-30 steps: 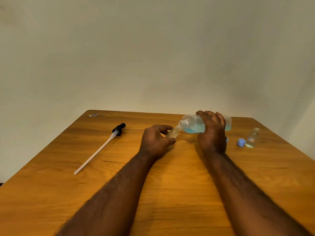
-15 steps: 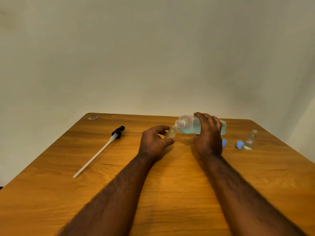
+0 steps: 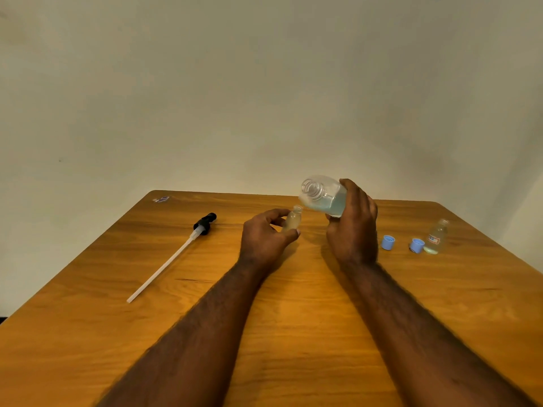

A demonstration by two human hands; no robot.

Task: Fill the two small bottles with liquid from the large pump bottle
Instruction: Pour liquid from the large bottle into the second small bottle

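My right hand (image 3: pixel 354 230) grips the large clear bottle (image 3: pixel 323 196), which holds blue liquid. The bottle is tilted up, its open threaded mouth facing left and toward me, apart from the small bottle. My left hand (image 3: pixel 266 237) pinches one small clear bottle (image 3: pixel 293 220) between thumb and fingers, just below and left of the large bottle's mouth. A second small bottle (image 3: pixel 436 237) with a label stands uncapped at the right of the wooden table (image 3: pixel 293 333). The black pump head with its long white tube (image 3: pixel 176 254) lies at the left.
Two blue caps (image 3: pixel 388 242) (image 3: pixel 417 245) lie on the table between my right hand and the second small bottle. A small scrap (image 3: pixel 161 199) sits at the far left corner. A plain wall rises behind the table's far edge.
My right hand has lifted and tipped the large bottle back up, so its mouth has come away from the small bottle. The left hand keeps holding the small bottle in place.
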